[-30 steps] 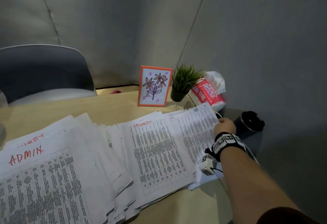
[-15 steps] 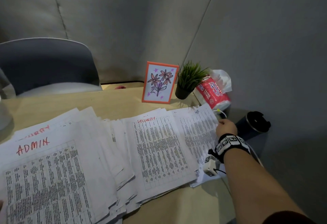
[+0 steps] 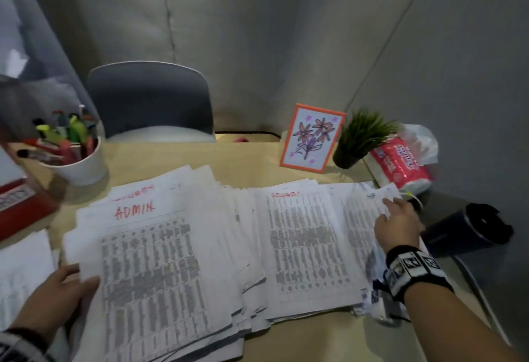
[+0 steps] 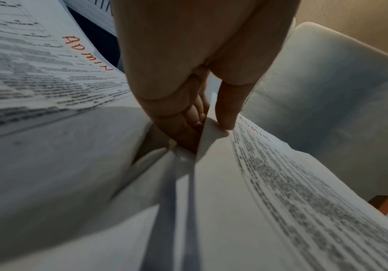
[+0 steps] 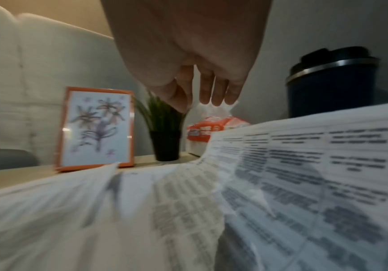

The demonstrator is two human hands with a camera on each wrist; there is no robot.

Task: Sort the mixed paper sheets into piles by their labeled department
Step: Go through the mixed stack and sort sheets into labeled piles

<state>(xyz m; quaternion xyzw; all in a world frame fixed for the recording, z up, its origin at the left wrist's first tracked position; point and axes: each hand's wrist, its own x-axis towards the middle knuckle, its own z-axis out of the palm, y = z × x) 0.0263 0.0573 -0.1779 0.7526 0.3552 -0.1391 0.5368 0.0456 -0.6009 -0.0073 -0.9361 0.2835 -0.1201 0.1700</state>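
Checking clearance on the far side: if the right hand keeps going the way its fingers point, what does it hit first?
Probably the red tissue pack. The right hand lies over the HR sheet, fingers pointing toward the table's far right corner, where the pack sits. The plant stands just left of that line; depth is uncertain.

We list matt white paper sheets [image 3: 303, 244] printed in grey; a smooth pale wood-look table [image 3: 160, 158]; a glossy plastic tissue pack [image 3: 400, 167]; a dark tumbler [image 5: 330, 88] with a shiny metal rim; padded cloth wall panels [image 3: 229, 32].
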